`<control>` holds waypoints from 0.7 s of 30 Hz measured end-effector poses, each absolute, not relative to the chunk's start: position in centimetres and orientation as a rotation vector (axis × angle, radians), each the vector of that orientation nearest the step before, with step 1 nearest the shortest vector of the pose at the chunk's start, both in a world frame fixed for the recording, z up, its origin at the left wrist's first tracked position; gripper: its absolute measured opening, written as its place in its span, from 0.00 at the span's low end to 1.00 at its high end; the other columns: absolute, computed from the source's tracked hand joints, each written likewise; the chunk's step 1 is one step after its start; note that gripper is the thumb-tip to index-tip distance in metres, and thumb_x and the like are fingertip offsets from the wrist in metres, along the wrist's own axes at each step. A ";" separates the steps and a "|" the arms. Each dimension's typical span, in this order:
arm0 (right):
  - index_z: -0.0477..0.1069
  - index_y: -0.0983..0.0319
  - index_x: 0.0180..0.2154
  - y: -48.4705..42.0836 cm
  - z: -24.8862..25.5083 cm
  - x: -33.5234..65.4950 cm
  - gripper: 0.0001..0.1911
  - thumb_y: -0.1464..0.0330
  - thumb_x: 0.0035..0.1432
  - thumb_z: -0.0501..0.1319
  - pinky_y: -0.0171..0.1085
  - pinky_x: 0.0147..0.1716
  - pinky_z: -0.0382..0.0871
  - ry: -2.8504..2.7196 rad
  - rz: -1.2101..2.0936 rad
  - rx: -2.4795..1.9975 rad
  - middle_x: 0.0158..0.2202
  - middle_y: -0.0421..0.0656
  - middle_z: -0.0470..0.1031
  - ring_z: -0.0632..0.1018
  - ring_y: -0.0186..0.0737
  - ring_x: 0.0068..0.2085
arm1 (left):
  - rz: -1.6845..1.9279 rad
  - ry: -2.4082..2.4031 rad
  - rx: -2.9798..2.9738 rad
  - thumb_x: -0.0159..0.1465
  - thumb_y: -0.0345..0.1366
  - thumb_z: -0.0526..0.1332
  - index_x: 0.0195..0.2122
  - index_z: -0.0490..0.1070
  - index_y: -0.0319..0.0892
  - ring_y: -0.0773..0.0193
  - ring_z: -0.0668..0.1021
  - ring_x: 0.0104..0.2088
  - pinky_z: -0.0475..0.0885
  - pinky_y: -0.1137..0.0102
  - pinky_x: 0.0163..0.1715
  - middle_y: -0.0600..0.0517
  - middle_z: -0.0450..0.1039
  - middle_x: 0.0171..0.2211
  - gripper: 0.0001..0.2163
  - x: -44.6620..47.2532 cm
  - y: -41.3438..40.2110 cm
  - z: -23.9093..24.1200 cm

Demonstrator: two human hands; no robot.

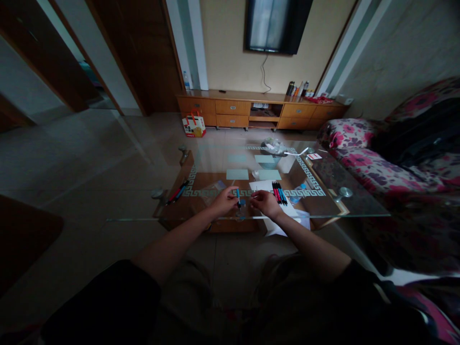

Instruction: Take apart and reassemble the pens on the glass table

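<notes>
My left hand [226,201] is closed around a blue pen [238,196], which it holds roughly upright over the front part of the glass table [215,211]. A short gap to the right, my right hand [265,203] is curled with thumb and fingertips together; whether something small sits between them I cannot make out. Just beyond my right hand, several pink, blue and black pens [279,193] lie side by side on white paper [263,185]. More pens [177,193], red, blue and black, lie in a bunch at the table's left side.
A waste basket [271,162] with a plastic bag shows through the far part of the glass. A card [314,156] lies at the far right of the table. The flowered sofa [348,134] stands at the right; a low cabinet [233,108] and a paper bag [194,125] are beyond.
</notes>
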State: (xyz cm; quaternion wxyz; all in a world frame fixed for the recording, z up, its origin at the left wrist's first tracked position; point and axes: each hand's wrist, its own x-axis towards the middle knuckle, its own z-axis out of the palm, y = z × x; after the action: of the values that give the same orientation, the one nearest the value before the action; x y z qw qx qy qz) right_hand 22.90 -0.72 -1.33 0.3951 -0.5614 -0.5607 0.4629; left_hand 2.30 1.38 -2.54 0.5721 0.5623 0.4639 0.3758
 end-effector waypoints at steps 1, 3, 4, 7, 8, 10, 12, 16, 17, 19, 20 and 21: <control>0.74 0.64 0.37 -0.8 -1.2 23.0 0.09 0.70 0.52 0.68 0.31 0.24 0.70 -1.491 1.088 -1.470 0.25 0.42 0.79 0.77 0.34 0.23 | 0.870 1.107 1.324 0.60 0.27 0.62 0.58 0.63 0.42 0.68 0.79 0.27 0.77 0.70 0.31 0.54 0.73 0.30 0.24 2.6 1.5 -2.5; 0.75 0.64 0.37 -0.8 -0.8 23.2 0.08 0.70 0.53 0.67 0.33 0.28 0.71 -1.651 0.902 -1.537 0.28 0.43 0.80 0.78 0.36 0.26 | 0.840 1.157 1.357 0.60 0.26 0.63 0.57 0.64 0.40 0.69 0.77 0.24 0.76 0.72 0.28 0.54 0.73 0.29 0.23 3.1 1.7 -2.4; 0.76 0.64 0.37 -0.9 -0.6 23.3 0.07 0.70 0.54 0.67 0.33 0.31 0.72 -1.744 0.806 -1.556 0.30 0.44 0.81 0.79 0.37 0.29 | 0.821 1.184 1.390 0.60 0.26 0.63 0.57 0.64 0.39 0.70 0.76 0.22 0.74 0.72 0.27 0.54 0.73 0.28 0.23 3.4 1.8 -2.4; 0.77 0.64 0.38 -0.9 -0.3 23.4 0.07 0.72 0.56 0.65 0.34 0.39 0.71 -1.990 0.576 -1.601 0.35 0.46 0.81 0.80 0.38 0.35 | 0.794 1.262 1.538 0.59 0.28 0.64 0.57 0.66 0.39 0.70 0.75 0.23 0.72 0.74 0.27 0.53 0.74 0.29 0.23 4.0 2.0 -2.5; 0.77 0.64 0.39 -0.9 -0.3 23.4 0.07 0.72 0.57 0.64 0.34 0.40 0.71 -2.042 0.535 -1.618 0.36 0.46 0.81 0.80 0.39 0.36 | 0.794 1.284 1.615 0.59 0.28 0.65 0.56 0.67 0.39 0.69 0.77 0.25 0.72 0.74 0.29 0.52 0.75 0.30 0.23 4.2 2.1 -2.6; 0.77 0.64 0.40 -0.8 -0.5 23.4 0.08 0.71 0.58 0.63 0.33 0.41 0.70 -2.110 0.489 -1.642 0.36 0.47 0.81 0.80 0.39 0.37 | 0.782 1.323 1.760 0.58 0.28 0.65 0.55 0.69 0.39 0.66 0.78 0.31 0.72 0.74 0.33 0.50 0.77 0.32 0.22 4.5 2.3 -2.7; 0.78 0.64 0.41 -0.7 -0.7 23.4 0.08 0.71 0.59 0.62 0.33 0.41 0.69 -2.151 0.457 -1.654 0.37 0.47 0.81 0.80 0.39 0.38 | 0.759 1.357 1.833 0.58 0.28 0.64 0.56 0.69 0.39 0.64 0.79 0.33 0.72 0.73 0.35 0.48 0.78 0.33 0.23 4.8 2.5 -2.9; 0.78 0.63 0.41 -0.6 -0.8 23.1 0.09 0.71 0.60 0.60 0.33 0.43 0.68 -2.211 0.394 -1.692 0.37 0.47 0.81 0.80 0.40 0.39 | 0.738 1.386 1.844 0.59 0.28 0.64 0.58 0.67 0.38 0.64 0.79 0.34 0.72 0.73 0.36 0.48 0.79 0.35 0.25 5.4 3.1 -3.4; 0.78 0.63 0.40 -0.6 -0.7 23.0 0.09 0.71 0.61 0.60 0.33 0.44 0.68 -2.222 0.379 -1.700 0.38 0.47 0.81 0.80 0.40 0.40 | 0.732 1.388 1.846 0.59 0.28 0.64 0.59 0.67 0.38 0.64 0.79 0.34 0.72 0.73 0.36 0.48 0.79 0.35 0.25 5.6 3.3 -3.5; 0.78 0.64 0.39 -0.6 -0.4 22.8 0.10 0.71 0.61 0.58 0.33 0.45 0.67 -2.235 0.358 -1.716 0.39 0.48 0.81 0.79 0.40 0.41 | 0.725 1.389 1.852 0.59 0.28 0.64 0.59 0.66 0.37 0.63 0.79 0.34 0.72 0.73 0.35 0.47 0.79 0.36 0.25 5.9 3.6 -3.7; 0.78 0.64 0.39 -0.6 -0.3 22.8 0.10 0.71 0.61 0.58 0.33 0.45 0.67 -2.235 0.350 -1.724 0.39 0.48 0.81 0.79 0.40 0.41 | 0.723 1.389 1.856 0.59 0.28 0.64 0.59 0.66 0.37 0.63 0.79 0.34 0.72 0.72 0.35 0.47 0.79 0.36 0.25 6.0 3.7 -3.8; 0.78 0.64 0.39 -0.7 -0.1 22.7 0.10 0.72 0.61 0.58 0.33 0.45 0.66 -2.233 0.342 -1.732 0.39 0.49 0.81 0.79 0.40 0.41 | 0.722 1.389 1.861 0.60 0.28 0.63 0.59 0.66 0.37 0.63 0.79 0.34 0.72 0.72 0.35 0.46 0.79 0.36 0.25 6.1 3.8 -3.9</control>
State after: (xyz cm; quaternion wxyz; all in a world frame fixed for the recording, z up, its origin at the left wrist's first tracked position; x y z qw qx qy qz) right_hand 22.71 -0.66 -0.12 0.1470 -0.6019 -0.7759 0.1188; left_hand 6.09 3.83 -3.86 0.3475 0.7176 0.5355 0.2784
